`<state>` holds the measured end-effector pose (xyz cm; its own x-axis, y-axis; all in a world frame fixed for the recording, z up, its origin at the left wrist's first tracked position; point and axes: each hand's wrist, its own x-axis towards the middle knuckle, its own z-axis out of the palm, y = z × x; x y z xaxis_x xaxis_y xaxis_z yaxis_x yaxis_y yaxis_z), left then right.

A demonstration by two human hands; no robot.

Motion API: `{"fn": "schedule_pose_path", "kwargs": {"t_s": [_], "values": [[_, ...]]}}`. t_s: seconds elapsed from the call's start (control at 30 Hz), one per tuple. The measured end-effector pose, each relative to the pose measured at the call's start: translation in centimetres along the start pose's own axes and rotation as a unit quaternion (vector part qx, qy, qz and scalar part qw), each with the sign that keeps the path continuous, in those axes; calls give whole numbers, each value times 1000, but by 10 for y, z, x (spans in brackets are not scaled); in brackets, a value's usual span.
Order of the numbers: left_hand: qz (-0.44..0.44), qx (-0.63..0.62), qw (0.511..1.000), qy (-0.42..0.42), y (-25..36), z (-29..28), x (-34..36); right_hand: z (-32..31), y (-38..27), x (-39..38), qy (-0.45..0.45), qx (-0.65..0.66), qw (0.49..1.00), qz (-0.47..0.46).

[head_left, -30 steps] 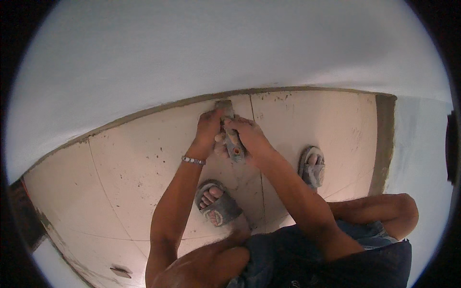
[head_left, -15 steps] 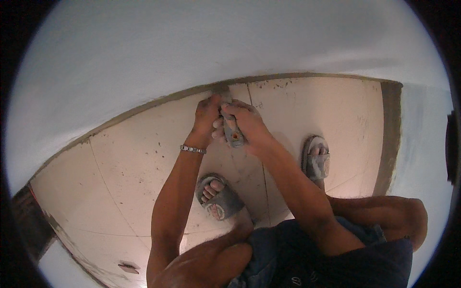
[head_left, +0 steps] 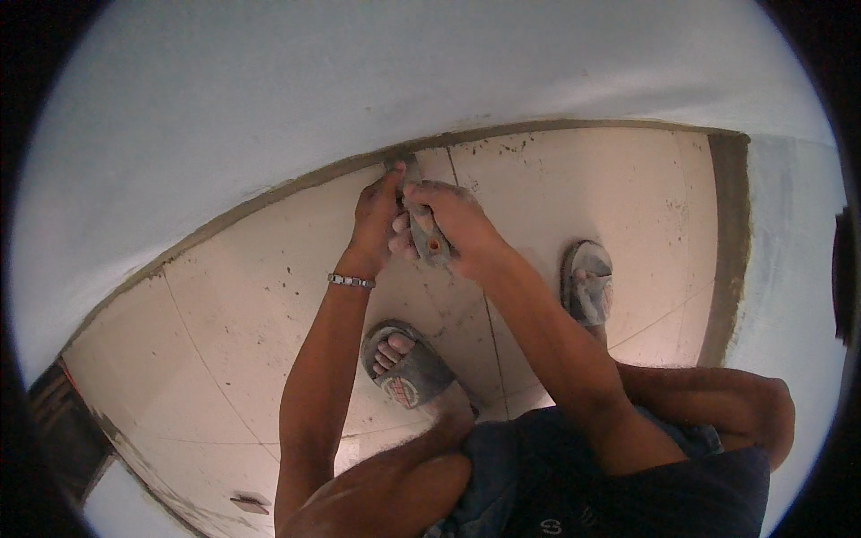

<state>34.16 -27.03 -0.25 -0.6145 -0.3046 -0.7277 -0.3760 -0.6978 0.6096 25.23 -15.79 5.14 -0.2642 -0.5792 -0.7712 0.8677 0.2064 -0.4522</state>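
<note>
A grey, dirt-caked putty knife (head_left: 432, 246), with a hole near the end of its handle, points away from me toward the base of the wall. My right hand (head_left: 456, 218) is closed around its handle. From the other side my left hand (head_left: 375, 220) grips it, with the thumb up by the blade; a bracelet circles that wrist. At its far end, the blade meets or nearly meets the brownish-grey strip (head_left: 309, 183) along the wall's foot. The fingers hide part of the tool, and exact contact is hard to make out.
Pale floor tiles (head_left: 242, 314) with dark crumbs and stains lie below. My sandalled feet (head_left: 408, 363) stand apart. A pale wall (head_left: 359, 72) rises ahead, and another wall (head_left: 789, 242) stands to the right. A small flat piece (head_left: 251, 503) lies at lower left.
Both hands and the putty knife have shifted slightly left and farther up in the picture, still held together. The wall line also sits a little higher, so the view has moved.
</note>
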Motion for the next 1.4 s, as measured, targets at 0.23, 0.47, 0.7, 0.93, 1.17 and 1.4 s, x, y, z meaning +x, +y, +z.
{"fn": "schedule_pose_path", "kwargs": {"t_s": [0.23,0.47,0.7,0.93,1.17,1.4], "values": [[229,288,911,185,-22,6,-1,-29,-9,-16,19,-16,1000,-3],[469,571,650,178,-45,-31,1,-30,-14,-12,40,-29,999,9],[292,656,597,358,-66,-43,-26,-3,8,-14,-15,-36,997,71],[208,598,603,485,-63,-64,-23,9,9,0,-76,-58,990,102],[198,600,599,491,-63,-67,-22,9,11,16,-101,-39,987,120],[205,625,588,471,-62,-64,-23,18,11,6,-101,-113,983,103]]}}
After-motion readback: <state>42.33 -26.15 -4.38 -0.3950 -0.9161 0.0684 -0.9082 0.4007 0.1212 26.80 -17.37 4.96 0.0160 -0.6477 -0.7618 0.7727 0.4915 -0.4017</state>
